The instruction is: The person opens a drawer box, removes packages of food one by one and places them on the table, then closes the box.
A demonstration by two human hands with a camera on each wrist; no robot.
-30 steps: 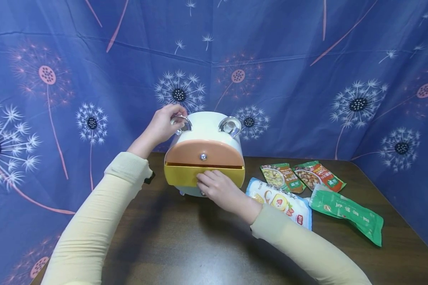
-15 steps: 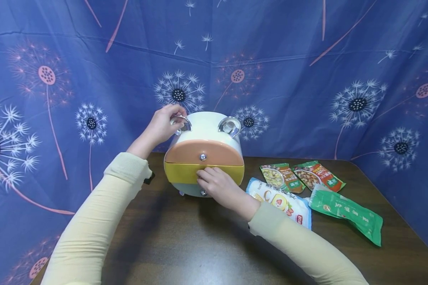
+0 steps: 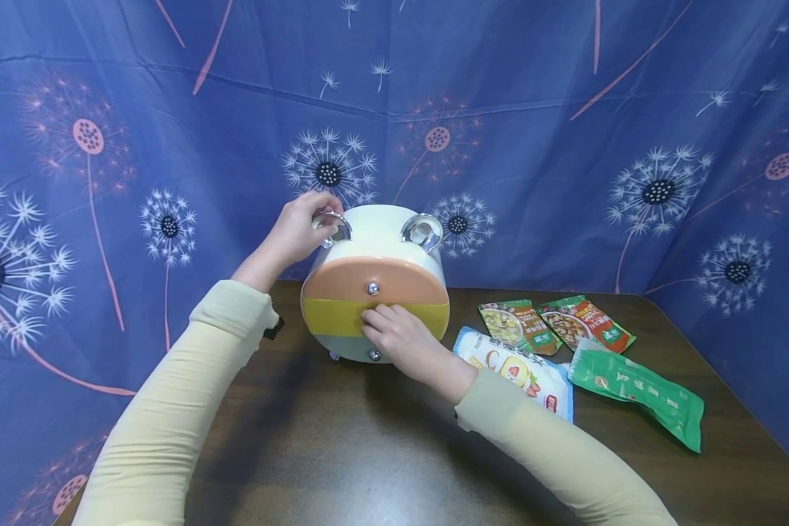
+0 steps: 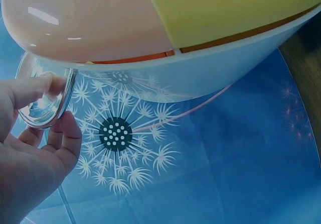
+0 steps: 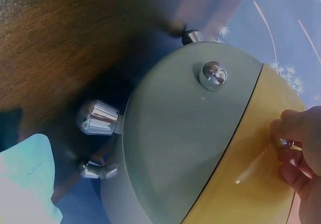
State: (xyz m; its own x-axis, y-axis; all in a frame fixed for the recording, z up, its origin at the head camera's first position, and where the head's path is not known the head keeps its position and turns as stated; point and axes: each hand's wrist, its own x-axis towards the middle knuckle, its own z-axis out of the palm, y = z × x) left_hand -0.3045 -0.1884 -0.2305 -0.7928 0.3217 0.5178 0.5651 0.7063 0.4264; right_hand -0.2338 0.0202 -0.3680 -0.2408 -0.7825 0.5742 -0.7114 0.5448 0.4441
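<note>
A round white drawer box (image 3: 383, 225) stands on the table, its front split into an orange top drawer (image 3: 342, 279), a yellow middle drawer (image 3: 332, 316) and a grey-green bottom drawer (image 5: 185, 118). The yellow drawer sits level with the other two. My left hand (image 3: 305, 226) grips the silver ear-shaped ring (image 4: 65, 91) at the box's upper left, thumb inside it and fingers behind. With my right hand (image 3: 408, 343) I pinch the small silver knob (image 5: 286, 143) of the yellow drawer. In the head view that knob is hidden by my fingers.
Right of the box lie two food pouches, one green-orange (image 3: 519, 326) and one green-red (image 3: 587, 324). Nearer are a white-blue pouch (image 3: 516, 371) and a long green packet (image 3: 638, 391). A blue dandelion-print cloth (image 3: 532, 168) hangs behind the wooden table (image 3: 342, 446).
The yellow drawer, which stood out a little with a dark gap above it, has slid back level with the front under my right hand. My left hand stays on the ring.
</note>
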